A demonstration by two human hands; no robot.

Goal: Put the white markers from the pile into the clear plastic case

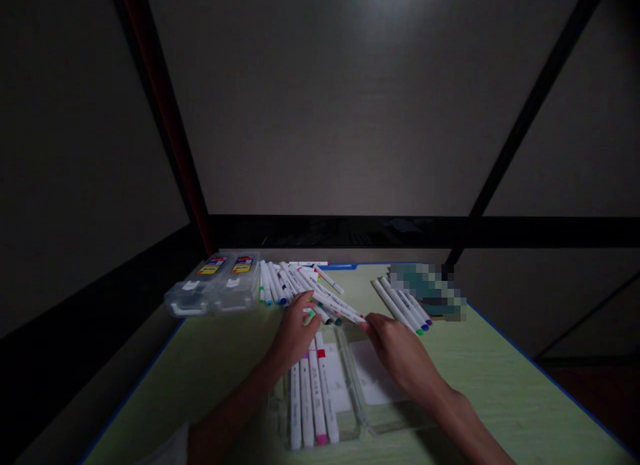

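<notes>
A white marker (343, 309) slants between my two hands above an open clear plastic case (356, 391). My right hand (400, 351) has its fingers closed on the marker's right end, near a red band. My left hand (295, 331) is beside the other end; its index fingertip meets the marker, while thumb and index stay apart. Several white markers (313, 398) lie side by side in the case's left half, one with a pink end and one with a red band. Just beyond my hands is a loose pile of white markers (295, 281) with coloured ends.
Two closed clear cases (213, 288) with colourful labels stand at the back left. More white markers (400, 305) lie at the right beside a blurred-out greenish item (427, 288). A blue strip (343, 267) lies at the far edge of the green tabletop (485, 385), before a wall.
</notes>
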